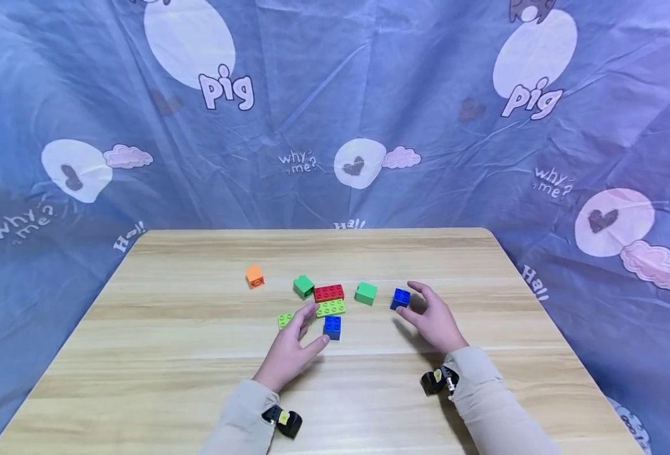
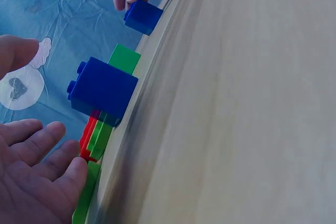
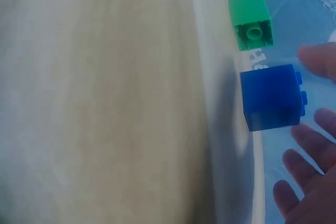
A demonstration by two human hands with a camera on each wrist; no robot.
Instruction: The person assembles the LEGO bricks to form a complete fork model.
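On the worktop (image 1: 369, 395), the left hand (image 1: 289, 355) is by the near blue block (image 1: 332, 328) and the right hand (image 1: 438, 326) by the far blue block (image 1: 401, 299), each grip loose and empty, but closing too fast could bump the lime brick (image 1: 332, 308).

The blue cloth (image 1: 300, 95) says "pig" (image 1: 226, 88) at upper left and upper right. "why me?" (image 1: 297, 162) and "Ha!!" (image 1: 535, 282) are on it too, at left, middle and right.
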